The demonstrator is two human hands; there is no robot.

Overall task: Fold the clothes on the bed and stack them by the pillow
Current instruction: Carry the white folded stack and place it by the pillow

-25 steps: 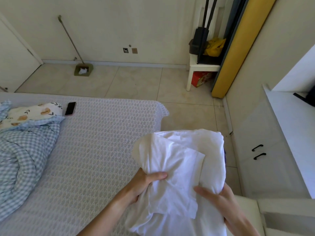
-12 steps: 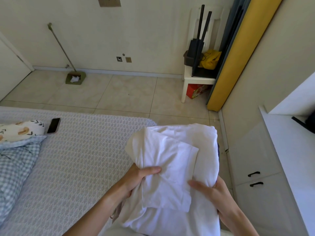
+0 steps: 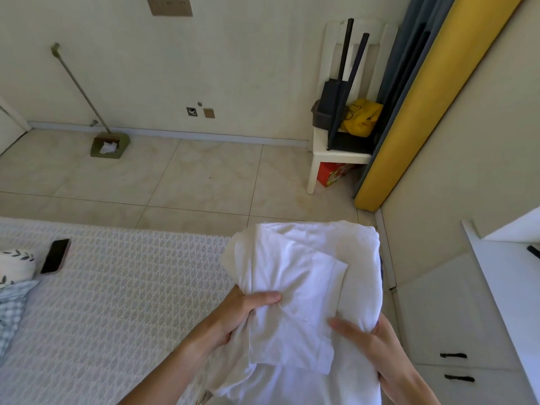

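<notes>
A bundle of white and cream clothes (image 3: 306, 273) is held up in front of me over the right end of the bed (image 3: 117, 302). My left hand (image 3: 245, 311) grips its left side, thumb lying across the top layer. My right hand (image 3: 371, 340) holds the right side from beneath, thumb pressed on the white fabric. A patterned pillow (image 3: 14, 264) lies at the bed's left edge, with a blue checked quilt (image 3: 11, 305) below it. The rest of each hand's fingers is hidden under the cloth.
A phone (image 3: 55, 255) lies on the bed near the pillow. Beyond the bed are a tiled floor, a dustpan with a long handle (image 3: 108, 144) and a white chair (image 3: 342, 141) loaded with bags. White cabinets (image 3: 455, 331) stand to the right.
My view has swung right and upward, so the bed, pillow and phone have slid left. Both hands keep the same hold on the bundle.
</notes>
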